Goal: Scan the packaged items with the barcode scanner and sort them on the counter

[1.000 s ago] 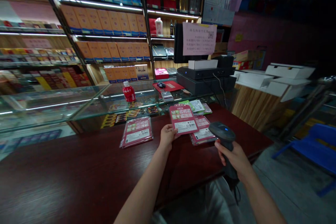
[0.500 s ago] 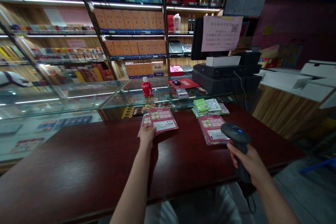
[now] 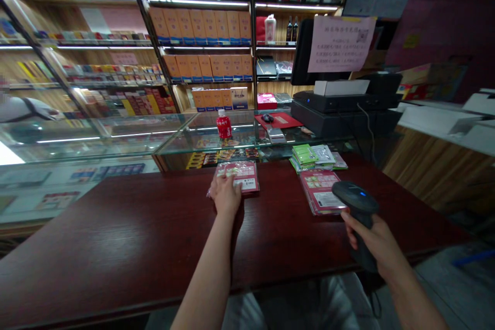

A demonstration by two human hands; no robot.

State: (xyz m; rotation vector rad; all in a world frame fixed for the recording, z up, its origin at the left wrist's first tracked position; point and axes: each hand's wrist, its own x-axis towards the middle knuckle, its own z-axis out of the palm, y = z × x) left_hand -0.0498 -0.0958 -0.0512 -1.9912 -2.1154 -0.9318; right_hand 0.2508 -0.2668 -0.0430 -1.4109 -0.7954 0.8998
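My left hand (image 3: 227, 193) lies flat with fingers spread on a pink printed packet (image 3: 247, 171) in clear wrapping, on the dark red wooden table (image 3: 154, 242). Under it other packets seem to lie, mostly covered. In my right hand (image 3: 371, 237) is a black barcode scanner (image 3: 356, 197), gripped round its handle, with a blue light on top. The scanner's head is over the right edge of a second stack of pink packets (image 3: 320, 191). Just behind that stack lies a pile of green and white sachets (image 3: 305, 155).
Behind the table runs a glass display counter (image 3: 185, 136) with a red bottle (image 3: 223, 125), a mouse (image 3: 267, 118) on a red mat, and a black monitor (image 3: 302, 56) bearing a paper sign. Shelves of boxes (image 3: 201, 26) line the back. A person's white sleeve (image 3: 19, 109) shows at far left.
My left hand has gone from gripping the packet's near-left edge to lying spread on top of it, and the packet now sits squarer on the pile. The right hand still holds the scanner.
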